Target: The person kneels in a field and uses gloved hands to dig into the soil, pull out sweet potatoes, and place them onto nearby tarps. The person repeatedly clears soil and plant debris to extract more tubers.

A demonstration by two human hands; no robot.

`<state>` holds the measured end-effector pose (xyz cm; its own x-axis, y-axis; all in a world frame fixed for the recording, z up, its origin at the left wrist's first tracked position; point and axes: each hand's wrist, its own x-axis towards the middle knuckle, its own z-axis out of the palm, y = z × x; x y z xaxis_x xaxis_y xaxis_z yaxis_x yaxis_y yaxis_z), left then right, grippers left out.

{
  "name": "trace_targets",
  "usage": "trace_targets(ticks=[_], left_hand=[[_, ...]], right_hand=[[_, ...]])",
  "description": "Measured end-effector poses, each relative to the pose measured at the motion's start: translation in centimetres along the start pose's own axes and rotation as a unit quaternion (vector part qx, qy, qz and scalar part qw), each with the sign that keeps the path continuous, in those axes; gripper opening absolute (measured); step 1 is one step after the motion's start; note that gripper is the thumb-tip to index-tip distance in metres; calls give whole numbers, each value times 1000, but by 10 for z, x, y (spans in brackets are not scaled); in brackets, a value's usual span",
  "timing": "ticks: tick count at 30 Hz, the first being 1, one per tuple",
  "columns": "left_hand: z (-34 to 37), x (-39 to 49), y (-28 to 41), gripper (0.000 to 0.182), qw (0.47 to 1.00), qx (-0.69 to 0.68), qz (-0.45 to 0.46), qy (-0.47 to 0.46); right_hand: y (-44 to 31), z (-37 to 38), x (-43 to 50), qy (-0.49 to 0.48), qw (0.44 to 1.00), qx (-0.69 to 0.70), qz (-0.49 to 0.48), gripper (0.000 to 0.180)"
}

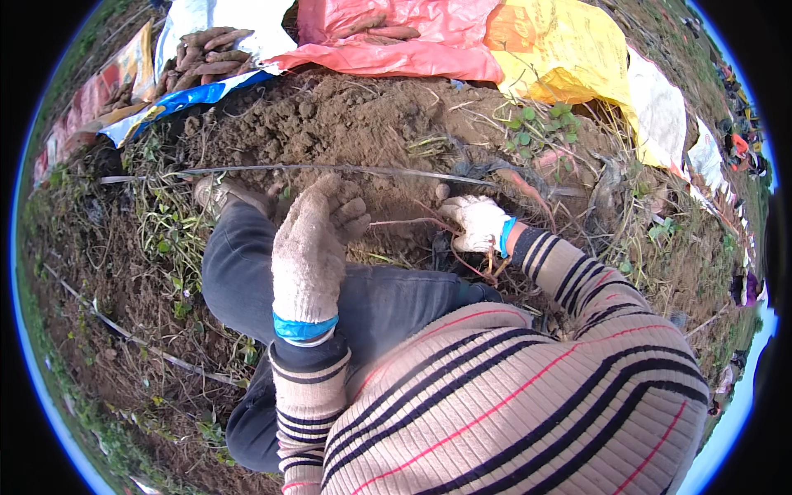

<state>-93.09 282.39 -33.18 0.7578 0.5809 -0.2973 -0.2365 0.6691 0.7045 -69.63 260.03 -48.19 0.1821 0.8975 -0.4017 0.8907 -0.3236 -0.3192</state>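
I wear pale knit work gloves with blue bands at the wrists. My left hand (318, 241), its glove soiled brown, is raised over my bent leg with the fingers curled; whether it holds anything is hidden. My right hand (477, 224) is low at the soil on the right, its fingers closed around a thin reddish root (402, 221). The root runs left towards my left hand, and more strands hang below my right hand. Just right of it, a long reddish sweet potato (531, 192) lies partly among dirt and dry vines.
A thin drip tape (346, 167) crosses the loose soil (272, 133). Ahead lie a white sack (269, 37), a pink sack (396, 60) and a yellow sack (569, 55). Sweet potatoes (207, 59) are heaped on the white one. Several people are far off at the right.
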Motion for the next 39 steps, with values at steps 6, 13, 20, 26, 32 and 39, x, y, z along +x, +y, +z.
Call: trace_targets(ticks=[6, 13, 20, 26, 32, 39], left_hand=[[4, 0, 2, 48, 999, 35, 10, 35], [6, 2, 5, 48, 995, 90, -37, 36], [3, 4, 2, 44, 994, 97, -21, 33], [-2, 2, 0, 42, 997, 74, -15, 12], [3, -2, 3, 42, 994, 104, -13, 14], [13, 0, 6, 43, 993, 114, -28, 29]], right_hand=[[-16, 28, 70, 92, 984, -26, 150, 34], [13, 43, 95, -29, 970, -221, 98, 29], [37, 56, 129, -60, 980, -77, 175, 46], [-12, 28, 89, -82, 984, -150, 58, 28], [-17, -68, 21, -97, 922, 341, 157, 31], [-5, -165, 10, 143, 814, 552, 107, 35]])
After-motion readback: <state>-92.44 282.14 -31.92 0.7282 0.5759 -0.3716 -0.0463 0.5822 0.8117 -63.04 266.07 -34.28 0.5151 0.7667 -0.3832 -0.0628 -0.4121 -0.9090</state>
